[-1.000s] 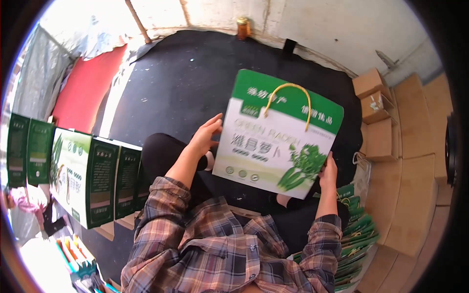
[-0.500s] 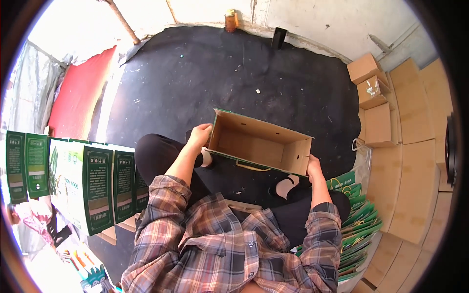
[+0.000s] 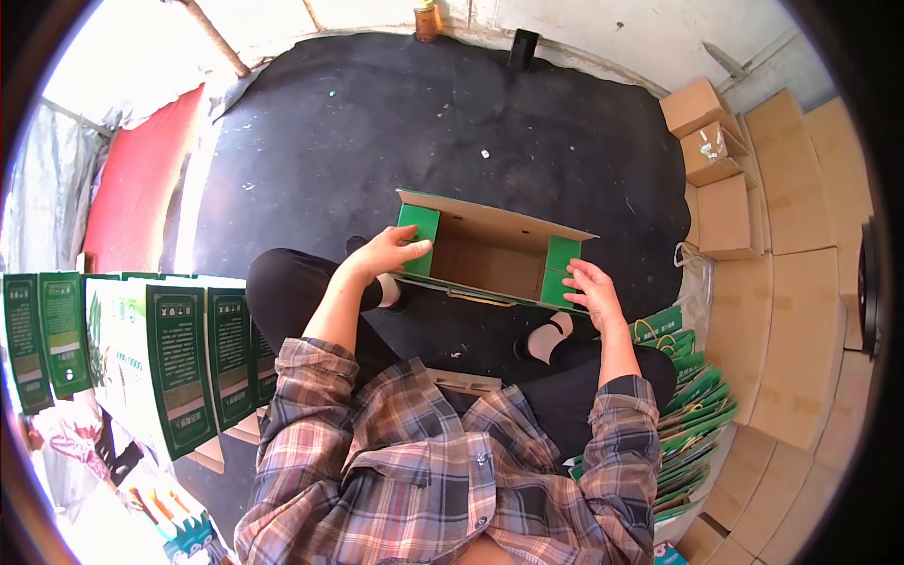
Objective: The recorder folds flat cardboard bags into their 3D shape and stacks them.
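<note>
- Half a second earlier, both end flaps showed bare brown and stood up; now the left green cardboard flap [image 3: 418,226] and right green cardboard flap [image 3: 563,254] lay turned inward over the ends.
- A second earlier, the printed front had faced up toward the wearer; now the mouth did.
- Left hand [image 3: 381,256]: partly open, thumb apart from the fingers, laid on the left flap; not closed around anything.
- Right hand [image 3: 600,297]: open, fingers spread and slightly bent at the right flap; firm contact couldn't be told.
- Open rectangular cardboard box [image 3: 494,224], green outside, raw brown inside: in front of the wearer's crossed legs, over the wrinkled, specked black floor sheet [image 3: 424,122]. Couldn't tell if its base rested there.
- Box shape: long, narrow mouth; far wall flat, with small round holes; smooth green flaps against dull brown board.
- Twisted yellow cord handle [image 3: 480,298] hung along the near side.
- Mouth pointed up; long axis ran left to right, right end slightly nearer the wearer.
- Left: row of upright green-and-white printed cardboard boxes [image 3: 179,363].
- Right: fanned stack of flat green printed pieces [image 3: 692,428] with yellow cords, beside plain brown cardboard cartons [image 3: 796,330].
</note>
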Action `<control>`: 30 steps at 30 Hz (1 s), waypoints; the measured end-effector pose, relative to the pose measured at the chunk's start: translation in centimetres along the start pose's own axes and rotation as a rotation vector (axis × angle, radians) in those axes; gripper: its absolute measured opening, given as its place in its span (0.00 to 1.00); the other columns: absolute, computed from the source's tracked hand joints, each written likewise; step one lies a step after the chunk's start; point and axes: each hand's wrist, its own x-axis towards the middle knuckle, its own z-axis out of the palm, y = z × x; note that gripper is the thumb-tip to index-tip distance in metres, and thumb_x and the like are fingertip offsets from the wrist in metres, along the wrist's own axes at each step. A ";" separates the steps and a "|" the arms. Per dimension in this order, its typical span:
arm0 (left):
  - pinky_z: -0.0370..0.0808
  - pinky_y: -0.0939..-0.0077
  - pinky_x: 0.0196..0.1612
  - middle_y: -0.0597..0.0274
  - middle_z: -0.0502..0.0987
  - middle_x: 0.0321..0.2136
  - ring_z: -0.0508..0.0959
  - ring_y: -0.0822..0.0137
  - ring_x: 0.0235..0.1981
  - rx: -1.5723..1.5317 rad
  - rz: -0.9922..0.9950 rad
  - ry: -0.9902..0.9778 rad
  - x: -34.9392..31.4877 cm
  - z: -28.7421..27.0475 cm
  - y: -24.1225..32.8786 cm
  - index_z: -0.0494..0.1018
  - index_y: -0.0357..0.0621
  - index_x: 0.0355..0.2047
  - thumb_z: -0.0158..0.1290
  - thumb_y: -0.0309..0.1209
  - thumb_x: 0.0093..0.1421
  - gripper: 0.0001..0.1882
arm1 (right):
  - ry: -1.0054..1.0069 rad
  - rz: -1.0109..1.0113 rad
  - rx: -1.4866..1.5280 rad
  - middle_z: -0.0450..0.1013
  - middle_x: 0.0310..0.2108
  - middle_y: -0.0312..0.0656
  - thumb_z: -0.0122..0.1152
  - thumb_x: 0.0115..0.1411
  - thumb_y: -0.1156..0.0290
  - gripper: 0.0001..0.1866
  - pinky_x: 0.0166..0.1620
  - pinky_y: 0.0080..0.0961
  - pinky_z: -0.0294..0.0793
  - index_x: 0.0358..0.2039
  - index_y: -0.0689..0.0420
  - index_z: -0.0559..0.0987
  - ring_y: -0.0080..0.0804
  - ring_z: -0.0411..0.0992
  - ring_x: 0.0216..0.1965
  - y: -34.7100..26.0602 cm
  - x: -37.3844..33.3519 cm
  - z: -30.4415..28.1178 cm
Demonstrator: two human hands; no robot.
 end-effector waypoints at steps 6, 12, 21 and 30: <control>0.68 0.67 0.54 0.46 0.68 0.54 0.69 0.58 0.55 0.370 0.306 -0.077 -0.2 -0.5 -0.4 0.61 0.40 0.59 0.67 0.44 0.44 0.45 | -0.005 0.027 -0.013 0.66 0.55 0.46 0.50 0.62 0.50 0.29 0.46 0.32 0.72 0.55 0.60 0.69 0.35 0.68 0.50 -1.5 -0.7 0.1; 0.72 0.62 0.46 0.52 0.74 0.37 0.74 0.51 0.43 0.537 0.281 0.486 1.8 2.0 -1.0 0.73 0.48 0.44 0.64 0.35 0.45 0.23 | 0.260 -0.270 -0.380 0.72 0.48 0.43 0.60 0.55 0.52 0.25 0.52 0.34 0.66 0.47 0.58 0.75 0.38 0.67 0.50 -0.1 -0.1 0.3; 0.66 0.61 0.47 0.62 0.68 0.44 0.66 0.57 0.49 1.019 0.565 0.496 1.9 4.9 -3.2 0.73 0.54 0.44 0.63 0.36 0.43 0.25 | 0.193 -0.567 -1.354 0.61 0.55 0.45 0.78 0.28 0.66 0.50 0.58 0.41 0.59 0.55 0.58 0.64 0.43 0.57 0.59 0.2 -3.4 5.4; 0.59 0.51 0.53 0.58 0.66 0.46 0.64 0.58 0.51 1.239 0.535 0.365 0.7 6.1 -1.9 0.65 0.53 0.52 0.69 0.38 0.33 0.42 | 0.237 -0.648 -1.370 0.64 0.49 0.44 0.72 0.32 0.75 0.40 0.52 0.40 0.62 0.51 0.57 0.67 0.42 0.61 0.53 1.1 -2.5 5.0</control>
